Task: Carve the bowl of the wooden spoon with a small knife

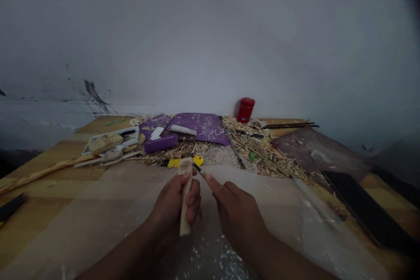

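My left hand [173, 199] is closed around a pale strip of wood [185, 203], held nearly upright with its top end toward the table's far side. My right hand [238, 210] grips a small carving knife [199, 169], index finger stretched along it. The dark tip of the knife meets or nearly meets the upper right edge of the wood; I cannot tell whether it touches. Most of the knife's handle is hidden inside my right hand. Just behind the wood's top lies a yellow tool handle [175, 163], partly covered by it.
Wood shavings [275, 157] cover the back of the table, around a purple sheet [200, 124] and a red canister [246, 110]. At left stand a white tray [85, 148] and a long stick [42, 172]. A dark flat slab [367, 210] lies right, beside clear plastic sheeting [278, 210].
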`<action>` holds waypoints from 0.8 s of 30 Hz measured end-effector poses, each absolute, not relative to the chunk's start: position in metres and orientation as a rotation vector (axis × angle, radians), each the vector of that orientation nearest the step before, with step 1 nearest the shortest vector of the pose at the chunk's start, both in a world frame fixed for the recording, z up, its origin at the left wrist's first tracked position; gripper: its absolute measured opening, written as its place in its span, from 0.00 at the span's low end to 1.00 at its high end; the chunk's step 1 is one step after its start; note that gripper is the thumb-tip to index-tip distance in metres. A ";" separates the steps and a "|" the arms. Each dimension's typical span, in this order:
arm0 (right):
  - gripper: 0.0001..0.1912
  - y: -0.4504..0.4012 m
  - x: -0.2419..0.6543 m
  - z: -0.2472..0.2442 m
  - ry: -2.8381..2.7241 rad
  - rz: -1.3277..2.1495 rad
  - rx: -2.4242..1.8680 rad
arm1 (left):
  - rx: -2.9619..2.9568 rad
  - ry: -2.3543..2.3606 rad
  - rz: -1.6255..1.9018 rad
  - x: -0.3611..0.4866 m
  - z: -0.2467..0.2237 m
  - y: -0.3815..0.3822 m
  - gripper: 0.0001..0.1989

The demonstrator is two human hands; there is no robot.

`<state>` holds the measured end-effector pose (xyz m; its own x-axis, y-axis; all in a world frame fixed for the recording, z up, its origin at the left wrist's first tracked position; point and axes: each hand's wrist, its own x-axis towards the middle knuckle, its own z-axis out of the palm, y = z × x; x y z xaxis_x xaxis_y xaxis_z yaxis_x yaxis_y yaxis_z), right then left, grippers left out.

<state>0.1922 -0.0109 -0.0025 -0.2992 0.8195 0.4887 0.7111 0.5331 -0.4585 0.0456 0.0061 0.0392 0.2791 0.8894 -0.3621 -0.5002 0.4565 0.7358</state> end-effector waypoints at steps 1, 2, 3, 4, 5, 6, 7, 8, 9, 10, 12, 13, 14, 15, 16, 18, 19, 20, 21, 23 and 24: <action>0.22 -0.009 0.194 -0.002 -2.058 0.231 -1.240 | 0.577 0.899 0.979 0.046 0.035 0.009 0.07; 0.21 -0.007 0.195 -0.001 -2.029 0.265 -1.250 | 0.631 0.936 0.983 0.046 0.030 0.013 0.07; 0.19 -0.005 0.198 0.000 -1.993 0.297 -1.262 | 0.700 0.970 0.996 0.046 0.025 0.016 0.07; 0.18 -0.003 0.201 0.002 -1.951 0.324 -1.278 | 0.786 1.024 0.991 0.046 0.019 0.020 0.07; 0.18 -0.001 0.205 0.005 -1.904 0.343 -1.299 | 0.885 1.091 0.972 0.047 0.014 0.023 0.08; 0.18 0.001 0.208 0.007 -1.864 0.357 -1.319 | 0.919 1.116 0.954 0.047 0.009 0.025 0.08; 0.18 0.002 0.212 0.010 -1.833 0.368 -1.336 | 0.941 1.136 0.939 0.048 0.004 0.027 0.08; 0.19 0.004 0.215 0.012 -1.819 0.380 -1.346 | 0.967 1.156 0.929 0.049 0.001 0.028 0.08; 0.19 0.007 0.218 0.013 -1.829 0.397 -1.345 | 0.995 1.180 0.922 0.050 -0.002 0.028 0.08; 0.19 0.010 0.221 0.014 -1.859 0.421 -1.335 | 1.030 1.206 0.915 0.051 -0.004 0.028 0.08; 0.19 0.017 0.225 0.012 -1.969 0.483 -1.291 | 1.105 1.247 0.898 0.053 -0.007 0.028 0.07; 0.18 0.021 0.228 0.010 -2.035 0.518 -1.265 | 1.138 1.266 0.894 0.054 -0.008 0.029 0.07; 0.17 0.025 0.231 0.006 -2.098 0.549 -1.243 | 1.163 1.289 0.895 0.054 -0.008 0.029 0.06; 0.17 0.029 0.235 0.003 -2.155 0.577 -1.231 | 1.182 1.314 0.902 0.053 -0.009 0.030 0.06; 0.15 0.031 0.240 -0.001 -2.213 0.600 -1.221 | 1.197 1.341 0.913 0.052 -0.010 0.032 0.06; 0.14 0.029 0.251 -0.006 -2.305 0.617 -1.227 | 1.230 1.389 0.946 0.049 -0.013 0.035 0.06; 0.14 0.026 0.257 -0.007 -2.337 0.605 -1.237 | 1.254 1.407 0.961 0.048 -0.014 0.037 0.06; 0.14 0.021 0.263 -0.008 -2.362 0.578 -1.252 | 1.283 1.422 0.977 0.046 -0.016 0.039 0.07; 0.15 0.014 0.267 -0.008 -2.379 0.540 -1.275 | 1.319 1.427 0.990 0.045 -0.017 0.040 0.07; 0.16 -0.001 0.275 -0.009 -2.402 0.440 -1.341 | 1.394 1.434 1.013 0.044 -0.019 0.041 0.08; 0.16 -0.009 0.277 -0.010 -2.409 0.387 -1.380 | 1.434 1.438 1.018 0.044 -0.019 0.041 0.08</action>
<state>0.2773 -0.0090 -0.0098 -0.4726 0.8678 0.1532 0.7762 0.4923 -0.3939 0.0443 0.0408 -0.0189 0.0109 0.9998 -0.0183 0.3149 0.0139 0.9490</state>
